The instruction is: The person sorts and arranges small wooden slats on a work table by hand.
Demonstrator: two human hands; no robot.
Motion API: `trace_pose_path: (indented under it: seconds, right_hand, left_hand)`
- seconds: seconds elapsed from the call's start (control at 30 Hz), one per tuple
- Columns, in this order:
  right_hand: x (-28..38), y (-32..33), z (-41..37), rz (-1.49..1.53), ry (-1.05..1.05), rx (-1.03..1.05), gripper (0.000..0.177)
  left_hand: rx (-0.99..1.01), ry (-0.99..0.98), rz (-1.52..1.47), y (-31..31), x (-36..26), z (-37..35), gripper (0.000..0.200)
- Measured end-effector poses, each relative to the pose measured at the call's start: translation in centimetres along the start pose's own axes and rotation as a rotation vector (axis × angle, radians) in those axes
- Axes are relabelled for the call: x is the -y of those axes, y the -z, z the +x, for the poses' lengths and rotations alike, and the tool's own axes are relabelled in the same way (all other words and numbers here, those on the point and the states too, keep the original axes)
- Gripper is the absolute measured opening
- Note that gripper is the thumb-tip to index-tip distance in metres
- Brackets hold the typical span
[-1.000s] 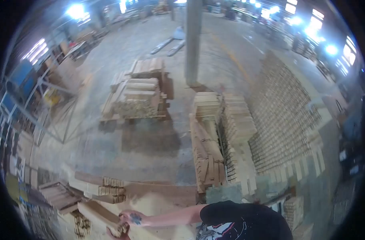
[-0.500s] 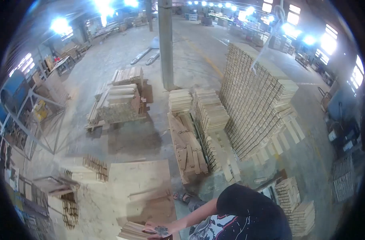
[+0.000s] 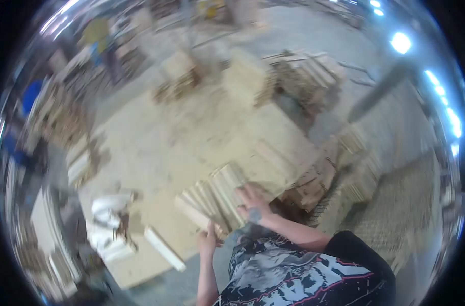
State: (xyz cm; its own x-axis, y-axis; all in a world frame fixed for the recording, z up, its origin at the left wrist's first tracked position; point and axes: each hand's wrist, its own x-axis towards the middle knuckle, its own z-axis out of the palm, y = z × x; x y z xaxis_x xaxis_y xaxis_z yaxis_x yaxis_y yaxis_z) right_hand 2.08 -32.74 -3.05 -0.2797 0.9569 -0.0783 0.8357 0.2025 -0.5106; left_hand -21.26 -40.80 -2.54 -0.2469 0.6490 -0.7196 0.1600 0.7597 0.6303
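Pale wooden strips (image 3: 207, 196) lie side by side in a fanned row on a large light board (image 3: 156, 168). My left hand (image 3: 208, 240) is at the near end of the leftmost strips, its thumb up and its fingers curled round the strip ends. Against the right side of the row rests my right hand (image 3: 254, 205), with fingers spread and a dark mark on its back. A single strip (image 3: 163, 248) lies apart, left of my left hand. Motion blur softens the finger edges.
White bundles (image 3: 107, 224) sit on the board's left part. Stacked wood (image 3: 247, 79) stands at its far edge. Tall stacks (image 3: 395, 209) rise on the right, near a post (image 3: 380, 94). A person in a yellow top (image 3: 96, 31) is at the far left.
The view has swung left and down, bringing more of the board into sight. My left hand has come into view, and my right hand is now at the right side of the strips.
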Motion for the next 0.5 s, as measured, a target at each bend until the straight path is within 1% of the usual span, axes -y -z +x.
trace_pose_path:
  seconds: [0.03,0.13,0.23,0.27,0.37,0.4,0.5]
  right_hand:
    - [0.3,0.3,0.1,-0.007,0.003,0.043,0.072]
    - [1.6,1.2,-0.1,0.058,-0.005,0.008,0.072]
    - [1.3,0.1,0.8,-0.035,0.193,-0.088,0.07]
    - [2.7,0.4,0.9,-0.064,0.251,-0.105,0.066]
    - [5.1,-1.4,1.2,-0.04,0.484,-0.014,0.062]
    - [5.9,-2.4,1.3,-0.075,0.515,0.037,0.067]
    - [7.2,-4.5,2.2,-0.027,0.591,0.089,0.071]
  left_hand:
    - [0.004,0.027,0.148,1.3,-0.8,-0.9,0.066]
    - [-0.401,-0.237,0.674,2.4,2.4,0.4,0.07]
    - [-0.634,-0.285,0.642,3.6,1.2,-0.5,0.065]
    - [-0.638,-0.273,0.657,3.8,1.1,-0.7,0.057]
    - [-0.649,-0.392,0.438,3.1,1.9,0.4,0.06]
    - [-0.608,-0.392,0.424,2.9,1.6,0.3,0.062]
    - [-0.627,-0.334,0.432,2.3,0.9,0.5,0.059]
